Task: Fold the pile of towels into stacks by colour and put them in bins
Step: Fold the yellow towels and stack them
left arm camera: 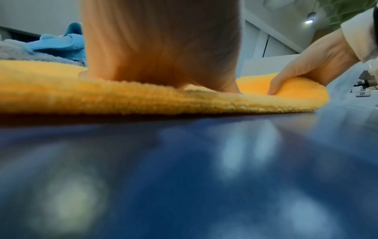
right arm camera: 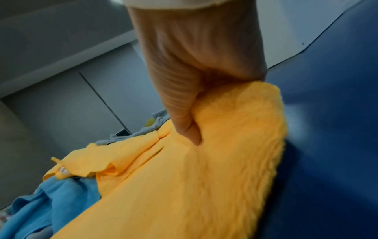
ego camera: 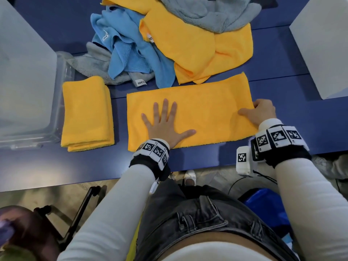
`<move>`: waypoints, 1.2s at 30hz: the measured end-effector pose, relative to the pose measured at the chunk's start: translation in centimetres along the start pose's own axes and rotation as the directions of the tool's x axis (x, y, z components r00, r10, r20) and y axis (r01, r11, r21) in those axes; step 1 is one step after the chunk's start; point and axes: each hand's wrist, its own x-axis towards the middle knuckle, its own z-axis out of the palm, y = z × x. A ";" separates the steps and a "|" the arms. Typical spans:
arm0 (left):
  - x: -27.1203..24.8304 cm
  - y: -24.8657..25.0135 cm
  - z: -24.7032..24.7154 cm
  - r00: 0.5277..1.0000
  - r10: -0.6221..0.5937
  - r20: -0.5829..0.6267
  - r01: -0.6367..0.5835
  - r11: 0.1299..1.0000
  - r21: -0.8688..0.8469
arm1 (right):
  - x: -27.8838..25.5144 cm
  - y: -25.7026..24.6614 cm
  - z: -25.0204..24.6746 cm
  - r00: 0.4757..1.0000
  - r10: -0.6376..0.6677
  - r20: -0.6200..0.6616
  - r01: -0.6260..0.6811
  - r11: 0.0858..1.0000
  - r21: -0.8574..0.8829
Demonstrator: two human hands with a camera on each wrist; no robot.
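Left hand [ego camera: 165,127], grip released, lies flat at frame centre, anchoring the yellow towel [ego camera: 203,110]; right hand [ego camera: 260,112] pinches its right end, likely to fold it across.

The orange towel [ego camera: 203,112] is soft, fuzzy cloth. Under it, the blue worktop [left arm camera: 184,177] is smooth and shiny.

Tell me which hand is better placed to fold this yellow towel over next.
The right hand: it already pinches the right end of the half-folded yellow towel, ready to carry it leftward. The left hand lies flat on the towel, pinning it down.
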 end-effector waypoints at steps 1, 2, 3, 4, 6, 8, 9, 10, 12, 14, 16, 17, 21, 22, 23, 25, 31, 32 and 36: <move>0.0 0.0 -0.1 1.000 0.000 0.006 0.000 1.000 0.005 | 0.0 0.1 -0.4 1.000 0.018 -0.001 -0.018 1.000 -0.008; 0.0 0.1 -0.2 1.000 -0.001 0.022 0.001 1.000 0.012 | 0.0 0.2 -0.6 0.999 0.031 -0.013 -0.031 0.999 -0.008; 0.0 0.2 -0.5 0.999 -0.002 0.045 0.001 1.000 0.022 | -0.2 0.0 -0.8 0.999 0.041 -0.026 -0.042 0.999 -0.015; 0.1 0.2 -0.8 0.997 -0.007 0.072 0.004 0.999 0.035 | -0.6 -0.4 -0.9 0.998 0.028 -0.049 -0.029 0.999 -0.030; 0.4 0.1 -1.8 0.995 -0.008 0.100 0.006 1.000 0.023 | -1.6 -1.7 -0.8 0.995 -0.029 -0.096 0.025 0.999 -0.049; 0.7 -0.2 -3.0 0.999 0.043 0.004 -0.042 0.991 -0.130 | -3.2 -3.6 -0.4 0.983 -0.136 -0.127 0.124 0.987 -0.100; 0.9 -0.4 -3.6 0.995 0.062 -0.080 -0.082 0.954 -0.290 | -4.1 -4.6 0.0 0.972 -0.204 -0.120 0.190 0.975 -0.115; 1.2 -0.5 -4.1 0.991 0.042 -0.124 -0.097 0.870 -0.483 | -5.3 -5.7 0.5 0.957 -0.273 -0.099 0.260 0.957 -0.125; 1.6 -0.4 -5.3 0.999 -0.046 -0.030 0.000 0.551 -0.834 | -7.5 -7.4 2.1 0.926 -0.378 -0.004 0.375 0.918 -0.131; 2.1 -0.3 -5.8 0.983 -0.052 0.174 0.181 0.212 -0.960 | -9.0 -8.6 4.2 0.887 -0.439 0.141 0.451 0.890 -0.067; 2.4 -0.4 -5.5 0.970 -0.060 0.235 0.242 0.133 -0.961 | -9.9 -9.2 6.2 0.830 -0.467 0.305 0.483 0.875 0.025; 2.3 -0.4 -5.1 0.975 -0.080 0.209 0.219 0.159 -0.963 | -10.1 -9.2 6.9 0.806 -0.470 0.361 0.489 0.871 0.042; 2.1 -0.9 -3.8 0.988 -0.108 0.114 0.139 0.268 -0.953 | -9.2 -7.5 7.3 0.855 -0.486 0.182 0.505 0.859 -0.079; 2.0 -1.0 -3.8 0.989 -0.104 0.106 0.131 0.277 -0.952 | -8.7 -6.8 7.3 0.853 -0.511 0.102 0.521 0.843 -0.134; 1.9 -1.0 -3.8 0.990 -0.106 0.098 0.124 0.273 -0.954 | -8.2 -6.2 7.4 0.832 -0.551 0.059 0.551 0.812 -0.194; 1.8 -1.1 -3.9 0.989 -0.118 0.093 0.119 0.237 -0.964 | -7.2 -5.1 8.1 0.786 -0.616 0.060 0.602 0.739 -0.301; 2.0 -0.9 -4.1 0.992 -0.118 0.053 0.087 0.305 -0.948 | -6.7 -3.7 9.6 0.782 -0.616 0.093 0.605 0.714 -0.352; 1.9 -0.7 -4.3 0.993 -0.117 0.024 0.065 0.363 -0.929 | -6.7 -3.7 9.7 0.775 -0.627 0.080 0.611 0.710 -0.351; 1.1 -1.3 -5.0 0.974 -0.021 -0.223 -0.104 0.839 -0.535 | -6.5 -4.1 9.0 0.811 -0.576 0.100 0.575 0.754 -0.317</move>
